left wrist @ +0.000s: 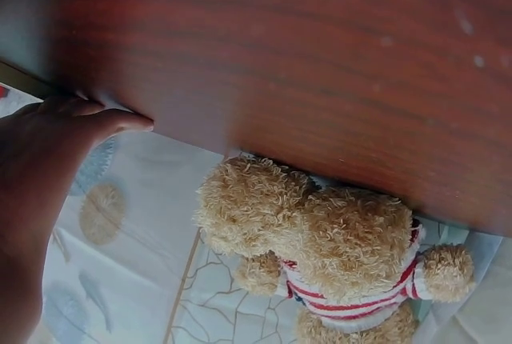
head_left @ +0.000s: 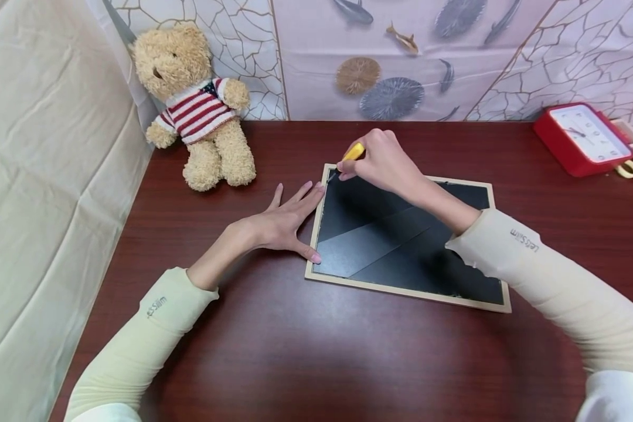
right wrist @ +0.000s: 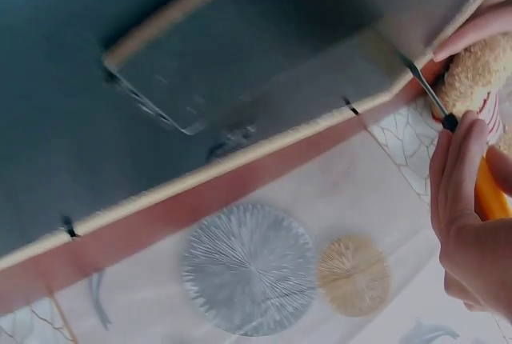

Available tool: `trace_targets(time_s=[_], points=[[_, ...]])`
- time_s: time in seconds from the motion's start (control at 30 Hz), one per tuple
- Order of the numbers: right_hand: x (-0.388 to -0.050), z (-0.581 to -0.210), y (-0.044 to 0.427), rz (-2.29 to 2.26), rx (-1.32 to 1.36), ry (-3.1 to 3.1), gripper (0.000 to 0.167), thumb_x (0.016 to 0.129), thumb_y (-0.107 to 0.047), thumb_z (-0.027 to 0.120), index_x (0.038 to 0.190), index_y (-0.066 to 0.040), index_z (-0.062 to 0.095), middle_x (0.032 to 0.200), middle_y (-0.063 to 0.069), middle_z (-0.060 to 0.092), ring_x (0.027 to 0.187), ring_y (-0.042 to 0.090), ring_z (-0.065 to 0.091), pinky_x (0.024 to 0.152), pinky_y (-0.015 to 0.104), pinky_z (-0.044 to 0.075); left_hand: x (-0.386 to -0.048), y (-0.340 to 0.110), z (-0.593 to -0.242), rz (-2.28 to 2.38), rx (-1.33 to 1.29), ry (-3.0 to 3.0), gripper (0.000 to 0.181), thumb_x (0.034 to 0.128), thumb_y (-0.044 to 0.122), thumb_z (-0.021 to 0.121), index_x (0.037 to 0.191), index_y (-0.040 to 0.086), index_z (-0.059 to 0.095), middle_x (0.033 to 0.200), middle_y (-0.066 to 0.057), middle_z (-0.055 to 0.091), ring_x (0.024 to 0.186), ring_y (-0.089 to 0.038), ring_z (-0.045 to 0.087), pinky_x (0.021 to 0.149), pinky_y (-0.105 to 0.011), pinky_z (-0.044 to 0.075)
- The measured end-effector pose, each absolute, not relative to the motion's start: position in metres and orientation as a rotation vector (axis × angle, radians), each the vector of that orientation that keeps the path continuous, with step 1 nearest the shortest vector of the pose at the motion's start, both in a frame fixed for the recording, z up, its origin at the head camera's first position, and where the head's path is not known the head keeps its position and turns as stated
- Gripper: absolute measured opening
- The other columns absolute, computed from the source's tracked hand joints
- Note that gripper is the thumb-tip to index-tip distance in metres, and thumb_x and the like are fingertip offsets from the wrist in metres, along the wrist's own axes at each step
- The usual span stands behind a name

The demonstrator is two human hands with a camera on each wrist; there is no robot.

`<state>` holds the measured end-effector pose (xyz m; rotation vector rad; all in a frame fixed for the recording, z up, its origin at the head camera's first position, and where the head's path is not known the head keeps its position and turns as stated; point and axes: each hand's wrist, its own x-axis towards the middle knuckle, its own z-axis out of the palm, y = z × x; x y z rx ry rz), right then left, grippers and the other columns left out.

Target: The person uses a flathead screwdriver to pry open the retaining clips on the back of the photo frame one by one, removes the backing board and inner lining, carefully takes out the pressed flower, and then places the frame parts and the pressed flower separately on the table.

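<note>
A picture frame (head_left: 406,291) with a pale wooden rim lies back up on the dark wood table, its black backing board (head_left: 395,266) showing. A flat stand leg (head_left: 371,241) crosses the board. In the right wrist view, small dark tabs (right wrist: 350,106) stick out along the rim. My right hand (head_left: 387,161) grips a yellow-handled screwdriver (head_left: 354,152), whose metal tip meets the far left corner of the frame. My left hand (head_left: 279,225) lies with fingers spread, the index fingertip and thumb touching the left rim. Its fingertips are mostly hidden in the left wrist view.
A teddy bear (head_left: 203,120) in a striped sweater sits at the back left of the table. At the back right stands a red alarm clock (head_left: 585,138). Patterned cloth (head_left: 316,58) hangs behind the table, and pale cloth (head_left: 47,176) hangs along the left side.
</note>
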<state>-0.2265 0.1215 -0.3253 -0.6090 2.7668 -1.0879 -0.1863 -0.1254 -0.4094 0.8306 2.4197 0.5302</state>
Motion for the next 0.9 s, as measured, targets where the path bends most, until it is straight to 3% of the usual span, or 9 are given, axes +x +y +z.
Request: trace_targets(time_s=[0.57, 0.73, 0.9], points=[[-0.228, -0.314, 0.108, -0.978, -0.701, 2.806, 0.018, 0.098, -0.011, 0.075, 0.097, 0.003, 0.086, 0.088, 0.012, 0.084, 0.083, 0.024, 0.084, 0.065, 0.017, 0.048, -0.187, -0.127, -0.406, 0.570, 0.832, 2.422, 0.144, 0.0832, 0.068, 0.088, 0.177, 0.019, -0.009, 0.185, 0.004, -0.013, 0.169, -0.016, -0.022, 0.128, -0.062, -0.026], [-0.226, -0.328, 0.128, -1.134, -0.547, 2.770, 0.015, 0.097, -0.014, 0.079, 0.103, -0.003, 0.088, 0.088, 0.009, 0.085, 0.083, 0.016, 0.083, 0.063, 0.022, 0.045, -0.186, -0.126, -0.402, 0.569, 0.852, 2.403, 0.144, 0.0837, 0.069, 0.087, 0.177, 0.017, -0.009, 0.186, 0.001, -0.013, 0.170, -0.019, -0.021, 0.128, -0.064, -0.025], [-0.215, -0.350, 0.149, -1.204, -0.518, 2.761, 0.016, 0.097, -0.009, 0.080, 0.108, -0.001, 0.087, 0.092, 0.012, 0.085, 0.085, 0.016, 0.082, 0.064, 0.017, 0.049, -0.182, -0.126, -0.397, 0.545, 0.857, 2.398, 0.144, 0.0833, 0.067, 0.088, 0.177, 0.015, -0.008, 0.186, 0.000, -0.013, 0.171, -0.021, -0.020, 0.128, -0.063, -0.026]])
